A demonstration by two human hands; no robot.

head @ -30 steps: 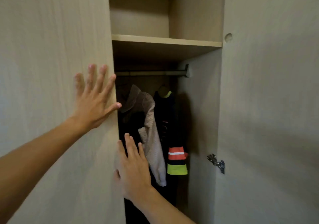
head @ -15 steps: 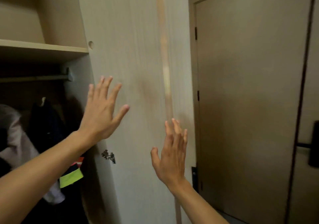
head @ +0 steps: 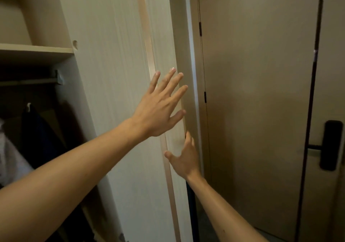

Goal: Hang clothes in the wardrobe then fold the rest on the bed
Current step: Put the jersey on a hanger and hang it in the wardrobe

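Note:
The pale wood wardrobe door (head: 119,85) stands open in the middle of the view. My left hand (head: 158,107) is spread flat near the door's right edge, fingers apart and empty. Below it my right hand (head: 184,157) has its fingers curled around that same edge, thumb out to the left. Inside the wardrobe at the far left, a dark garment (head: 39,129) hangs under the rail (head: 29,81), with a pale garment (head: 11,159) beside it at the frame's edge.
A shelf (head: 35,50) sits above the rail. To the right stands a closed brown room door (head: 257,100) with a black handle (head: 330,144). A narrow strip of wall separates it from the wardrobe door.
My view has swung right, away from the hanging clothes. Both hands moved from the left door across to the right door's outer edge, and the right hand's fingers now wrap around it.

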